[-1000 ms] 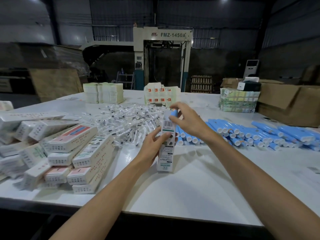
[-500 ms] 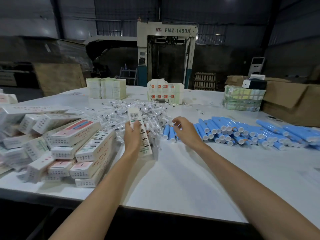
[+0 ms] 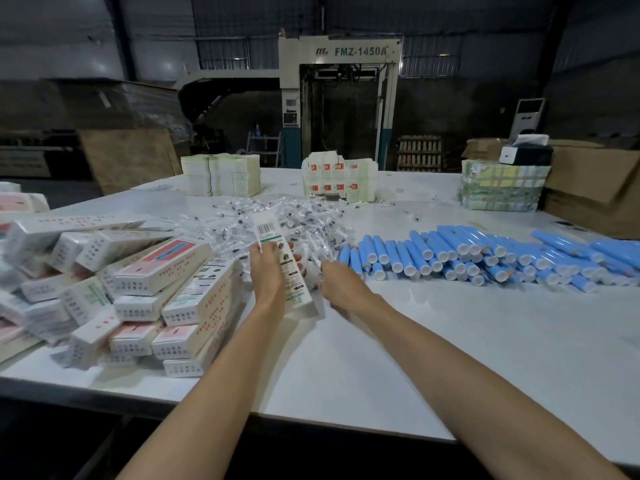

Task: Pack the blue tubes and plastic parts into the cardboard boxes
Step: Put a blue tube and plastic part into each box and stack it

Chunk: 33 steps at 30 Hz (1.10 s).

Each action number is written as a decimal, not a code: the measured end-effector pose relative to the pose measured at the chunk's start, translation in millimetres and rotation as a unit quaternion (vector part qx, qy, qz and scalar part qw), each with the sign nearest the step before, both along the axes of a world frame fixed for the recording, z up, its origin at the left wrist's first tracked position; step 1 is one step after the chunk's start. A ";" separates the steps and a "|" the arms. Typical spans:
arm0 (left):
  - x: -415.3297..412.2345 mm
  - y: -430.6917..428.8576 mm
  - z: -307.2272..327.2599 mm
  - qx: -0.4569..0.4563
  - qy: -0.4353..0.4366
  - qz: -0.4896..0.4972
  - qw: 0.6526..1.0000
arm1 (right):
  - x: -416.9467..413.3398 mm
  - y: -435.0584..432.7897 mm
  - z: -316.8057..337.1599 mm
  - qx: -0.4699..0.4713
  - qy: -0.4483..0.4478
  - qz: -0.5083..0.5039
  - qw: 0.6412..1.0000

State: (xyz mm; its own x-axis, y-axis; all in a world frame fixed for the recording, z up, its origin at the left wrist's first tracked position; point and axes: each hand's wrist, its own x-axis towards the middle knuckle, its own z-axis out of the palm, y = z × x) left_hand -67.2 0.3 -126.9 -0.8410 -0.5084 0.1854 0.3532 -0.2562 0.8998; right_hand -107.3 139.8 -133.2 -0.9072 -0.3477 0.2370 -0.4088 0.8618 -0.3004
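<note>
While the left hand (image 3: pixel 266 275) grips the cardboard box (image 3: pixel 267 232) at centre frame, the right hand (image 3: pixel 341 285) meets the plastic parts (image 3: pixel 311 216) just beyond; whether its fingers hold one I cannot tell. Blue tubes (image 3: pixel 450 254) lie centre-right. Best to pinch one part, box steady.

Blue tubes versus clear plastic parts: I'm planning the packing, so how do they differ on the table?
The blue tubes are opaque with white caps, lying side by side on the right; the plastic parts are clear, heaped loosely mid-table. The tubes look longer and thicker than the parts. The right hand reaches the parts, not the tubes; the left hand holds a carton. Both lie unpacked on the table.
</note>
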 end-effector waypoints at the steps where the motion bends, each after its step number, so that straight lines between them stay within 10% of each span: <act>1: -0.9 1.3 0.3 -0.002 -0.001 -0.008 1.000 | 0.0 2.3 -0.2 -0.006 -0.009 0.001 1.000; 7: 3.4 15.9 4.9 -0.020 -0.009 -0.122 0.992 | -8.9 39.4 10.0 -0.182 -0.031 -0.067 0.981; 17: 22.0 40.1 9.9 -0.081 0.021 -0.296 0.952 | 37.4 98.8 106.4 -0.610 0.137 0.053 0.779; 33: 24.8 48.9 7.7 -0.090 0.032 -0.328 0.940 | 41.4 78.2 114.5 -0.330 0.166 0.030 0.929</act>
